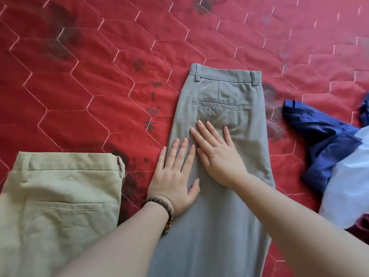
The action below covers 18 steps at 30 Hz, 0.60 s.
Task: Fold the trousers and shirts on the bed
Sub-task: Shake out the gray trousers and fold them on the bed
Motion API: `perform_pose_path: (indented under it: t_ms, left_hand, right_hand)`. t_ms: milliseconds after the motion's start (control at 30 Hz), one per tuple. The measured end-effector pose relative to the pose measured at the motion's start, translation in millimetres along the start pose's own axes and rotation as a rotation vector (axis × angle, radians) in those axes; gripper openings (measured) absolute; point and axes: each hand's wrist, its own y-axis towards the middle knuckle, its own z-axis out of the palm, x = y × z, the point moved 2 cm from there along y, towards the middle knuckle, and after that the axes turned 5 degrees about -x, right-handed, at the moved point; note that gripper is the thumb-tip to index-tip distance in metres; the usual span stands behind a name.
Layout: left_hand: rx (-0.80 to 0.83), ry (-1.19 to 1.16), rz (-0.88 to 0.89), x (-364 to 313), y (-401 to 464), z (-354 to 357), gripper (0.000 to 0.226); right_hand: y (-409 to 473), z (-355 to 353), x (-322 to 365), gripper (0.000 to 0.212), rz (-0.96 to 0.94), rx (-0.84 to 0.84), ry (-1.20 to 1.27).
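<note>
you're early on: your left hand [175, 176] and right hand [217, 154] press flat, fingers straight, on the grey trousers [219, 100] mid-bed, halved lengthwise, with khaki trousers [60, 206] and shirts [327, 144] waiting alongside.

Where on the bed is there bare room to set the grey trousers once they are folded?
The widest bare red quilt lies beyond the beige trousers and left of the grey trousers. Another bare stretch runs beyond the grey waistband. It is crowded on the right, where the blue shirt and the white shirt are heaped.
</note>
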Motion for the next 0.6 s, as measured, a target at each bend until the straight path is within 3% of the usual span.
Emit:
perform_pose_path:
  t_ms: [100,233,433,600]
  left_hand:
    - [0.004,-0.017,0.005,0,1,1,0.082]
    - [0.011,-0.020,-0.001,0,0,2,0.082]
    - [0.018,-0.017,-0.006,1,3,-1,0.083]
    - [0.017,-0.010,0.000,2,4,-1,0.083]
  right_hand:
    - [42,-6,-23,0.060,-0.088,0.025,-0.160]
    - [98,-14,-41,0.074,-0.010,-0.002,-0.228]
    - [132,-28,-75,0.068,0.023,-0.026,-0.213]
    - [106,-44,-131,0.071,0.368,-0.059,-0.376]
